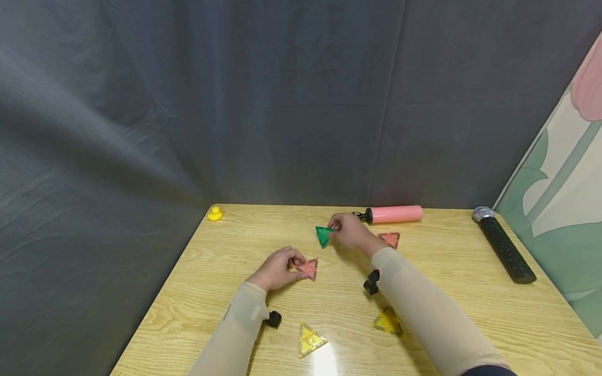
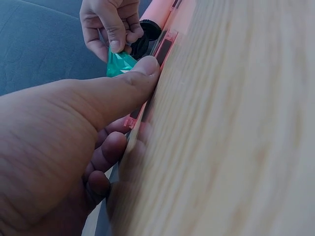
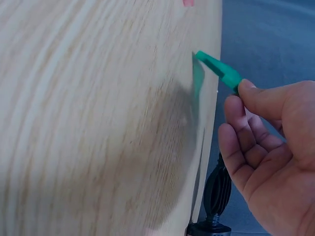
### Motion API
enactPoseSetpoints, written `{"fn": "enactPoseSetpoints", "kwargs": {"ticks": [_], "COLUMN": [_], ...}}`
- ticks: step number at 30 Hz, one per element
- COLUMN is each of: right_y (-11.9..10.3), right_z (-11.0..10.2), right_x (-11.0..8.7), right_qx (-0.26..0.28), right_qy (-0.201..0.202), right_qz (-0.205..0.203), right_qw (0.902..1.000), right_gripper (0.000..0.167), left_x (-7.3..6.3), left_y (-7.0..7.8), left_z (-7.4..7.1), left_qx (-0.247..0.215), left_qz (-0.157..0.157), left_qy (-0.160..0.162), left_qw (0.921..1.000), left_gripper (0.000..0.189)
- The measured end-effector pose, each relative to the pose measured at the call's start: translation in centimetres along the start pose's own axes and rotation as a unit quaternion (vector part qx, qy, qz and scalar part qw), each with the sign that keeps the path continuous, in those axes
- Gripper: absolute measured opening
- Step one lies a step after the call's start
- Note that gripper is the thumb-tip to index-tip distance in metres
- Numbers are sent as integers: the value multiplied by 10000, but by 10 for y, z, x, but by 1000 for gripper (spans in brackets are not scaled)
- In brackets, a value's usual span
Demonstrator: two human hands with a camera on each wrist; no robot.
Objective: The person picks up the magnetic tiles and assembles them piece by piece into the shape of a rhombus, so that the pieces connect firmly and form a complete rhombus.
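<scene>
My left hand (image 1: 281, 270) is low over the middle of the table, thumb and fingers pinching a translucent pink triangular tile (image 1: 309, 268) by its left side. The left wrist view shows the thumb overlapping that tile, its dark-lined edge (image 2: 165, 51) close along the wood. Farther back, my right hand (image 1: 350, 231) pinches a green triangular tile (image 1: 323, 236) between thumb and fingers. In the right wrist view the green tile (image 3: 219, 70) tilts, one corner pointing down at the tabletop. A second pink triangular tile (image 1: 391, 238) lies behind the right wrist, partly hidden.
Two yellow triangular tiles, one left (image 1: 310, 342) and one right (image 1: 388, 322), lie nearer the front, the right one beside the right sleeve. A pink hand pump (image 1: 397, 213) lies at the back, a black microphone (image 1: 505, 245) far right, a yellow rubber duck (image 1: 215, 213) back left.
</scene>
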State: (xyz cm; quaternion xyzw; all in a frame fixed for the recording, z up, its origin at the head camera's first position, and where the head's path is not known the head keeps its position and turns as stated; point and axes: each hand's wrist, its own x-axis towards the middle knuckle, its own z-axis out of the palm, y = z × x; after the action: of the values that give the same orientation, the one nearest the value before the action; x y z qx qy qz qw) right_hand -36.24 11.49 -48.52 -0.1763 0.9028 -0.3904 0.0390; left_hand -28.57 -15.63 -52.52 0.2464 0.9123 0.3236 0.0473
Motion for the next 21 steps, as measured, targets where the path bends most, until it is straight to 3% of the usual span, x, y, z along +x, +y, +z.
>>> {"fn": "enactPoseSetpoints", "kwargs": {"ticks": [8, 21], "right_y": [1, -8], "right_z": [-4, -16], "right_x": [-8, -23], "right_qx": [-70, 366], "right_qy": [123, 534], "right_qz": [89, -64], "right_qw": [9999, 9979], "right_gripper": [13, 15], "left_x": [-1, -1], "left_y": [1, 1], "left_z": [1, 1], "left_qx": [-126, -206], "left_qz": [-74, -72], "left_qy": [59, 89], "left_qw": [9999, 9997], "left_gripper": [26, 25]}}
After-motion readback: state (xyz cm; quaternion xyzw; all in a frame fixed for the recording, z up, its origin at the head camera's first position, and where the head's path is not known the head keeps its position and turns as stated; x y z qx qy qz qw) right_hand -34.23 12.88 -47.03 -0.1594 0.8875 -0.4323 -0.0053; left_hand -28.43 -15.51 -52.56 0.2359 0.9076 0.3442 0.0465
